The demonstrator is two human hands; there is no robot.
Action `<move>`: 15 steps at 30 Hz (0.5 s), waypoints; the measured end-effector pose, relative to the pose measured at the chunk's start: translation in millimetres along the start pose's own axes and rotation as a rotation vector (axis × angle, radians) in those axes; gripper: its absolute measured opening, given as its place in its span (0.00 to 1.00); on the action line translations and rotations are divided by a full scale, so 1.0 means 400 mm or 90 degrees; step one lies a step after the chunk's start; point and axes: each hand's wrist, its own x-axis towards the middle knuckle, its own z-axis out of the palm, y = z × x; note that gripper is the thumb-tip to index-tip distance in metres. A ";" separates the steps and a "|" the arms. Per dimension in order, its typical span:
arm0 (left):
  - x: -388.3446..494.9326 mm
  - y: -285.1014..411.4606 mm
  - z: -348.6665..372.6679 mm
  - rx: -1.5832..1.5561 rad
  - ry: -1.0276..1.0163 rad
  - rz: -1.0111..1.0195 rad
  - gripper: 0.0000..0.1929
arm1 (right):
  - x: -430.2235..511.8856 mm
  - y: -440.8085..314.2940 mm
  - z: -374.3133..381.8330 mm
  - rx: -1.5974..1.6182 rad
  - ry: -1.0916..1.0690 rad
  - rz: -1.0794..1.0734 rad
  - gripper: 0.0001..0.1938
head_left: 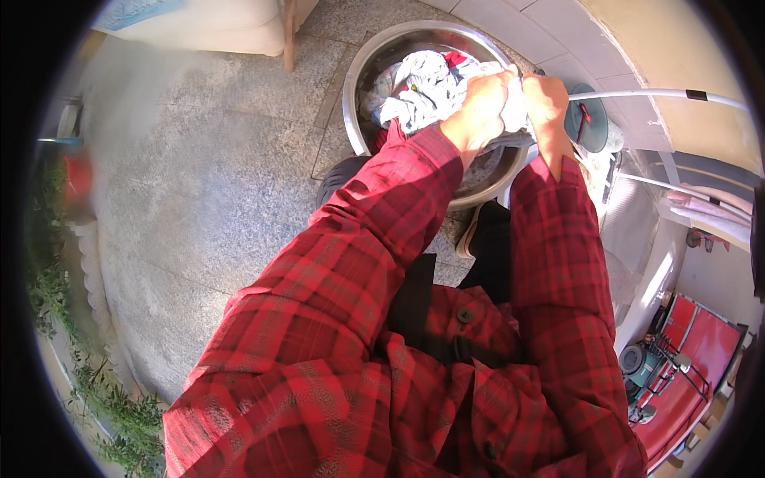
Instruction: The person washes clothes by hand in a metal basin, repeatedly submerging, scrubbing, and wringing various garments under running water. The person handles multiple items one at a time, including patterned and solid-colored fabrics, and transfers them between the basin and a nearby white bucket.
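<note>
A wide round metal basin [357, 71] stands on the floor in front of me, with wet-looking, light patterned cloth [418, 83] heaped inside and a few red patches among it. Over the basin's right side, my left hand [483, 107] is closed on a bunched piece of white fabric [514, 110]. Close beside it, at the right rim, my right hand [545, 104] is a fist against the same fabric; strong sunlight washes out its fingers. Some greyish cloth hangs below the hands, above dark water in the basin.
Right of the basin are a white pole [639, 93] and a round greenish lid or dish [587, 125] with a red-handled item. A pale covered piece of furniture with a wooden leg [289, 36] stands at upper left. Plants [119, 418] line the left; a red vehicle [696, 352] stands lower right.
</note>
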 end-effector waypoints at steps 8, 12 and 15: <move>0.036 -0.036 -0.110 -0.013 -0.077 0.057 0.07 | -0.202 -0.248 -0.056 0.026 0.161 -0.022 0.14; -0.005 -0.049 -0.034 0.014 -0.015 0.004 0.08 | -0.058 0.004 0.015 -0.073 0.011 0.043 0.13; 0.011 0.009 -0.015 0.007 -0.029 0.043 0.10 | -0.032 0.130 0.060 0.285 -0.062 0.330 0.13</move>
